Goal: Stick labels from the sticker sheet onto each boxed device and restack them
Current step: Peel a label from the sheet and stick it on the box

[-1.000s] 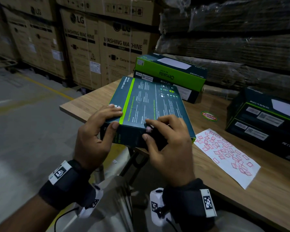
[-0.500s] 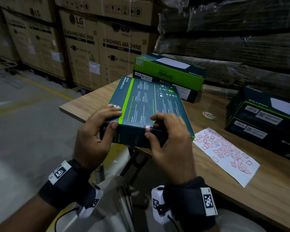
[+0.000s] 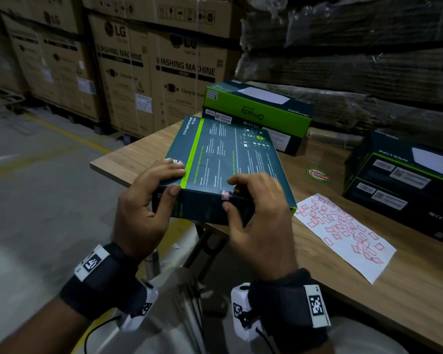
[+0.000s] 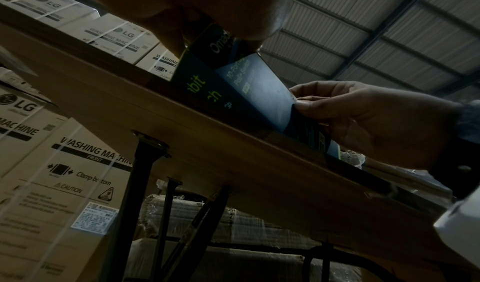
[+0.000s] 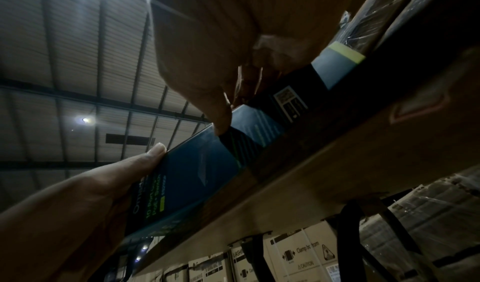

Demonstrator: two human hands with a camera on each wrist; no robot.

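So right now the flat teal box [image 3: 223, 159] is tilted up at the near edge of the table [image 3: 407, 290], propped between both hands. A small pink label [image 3: 225, 195] sits right on the front top edge of it, folded over the corner line, so I'd say this box is basically labelled and just getting the sticker rubbed down. The left hand [image 3: 141, 213] grips the near left corner, fingers over the top and thumb on the front face. The right hand [image 3: 256, 221] pinches the box edge just beside the label, thumb underneath on the front face and fingers curled on top; looks like pressing, though I can't tell how hard.

What's left, as far as I can judge: this box needs to go onto a pile. The green-sided box [image 3: 256, 108] stacked on another at the back and the dark stack [image 3: 404, 180] on the right are there too, but I can't tell which of those already have stickers. The sticker sheet [image 3: 348, 233] lies flat on the table to the right of the hands, with plenty of pink labels on it.

Compared to a second ago, not much changed. Same grip on both sides; the right thumb has slid a bit along the front edge around the label, and the box sits at nearly the same tilt.
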